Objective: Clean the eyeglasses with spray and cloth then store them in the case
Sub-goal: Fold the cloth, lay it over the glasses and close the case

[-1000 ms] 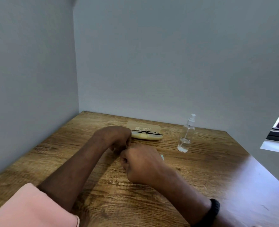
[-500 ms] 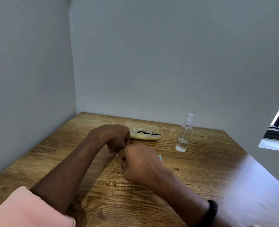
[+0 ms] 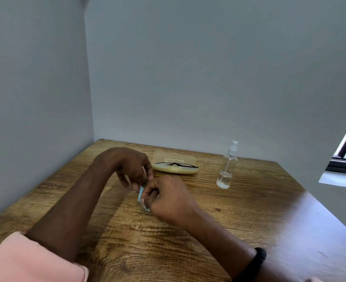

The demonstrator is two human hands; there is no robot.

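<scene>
Since a second ago the closed fists have parted slightly, baring a pale blue cloth (image 3: 142,197) pinched by both the left hand (image 3: 134,171) and right hand (image 3: 168,198), probably being folded or opened, while the eyeglasses (image 3: 176,165) lie in the open case (image 3: 174,157) at 12 o'clock

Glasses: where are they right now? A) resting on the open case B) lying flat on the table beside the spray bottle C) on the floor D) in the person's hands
A: the glasses rest on the open case at the back of the table; the right hand pinches only a blue cloth.
</scene>
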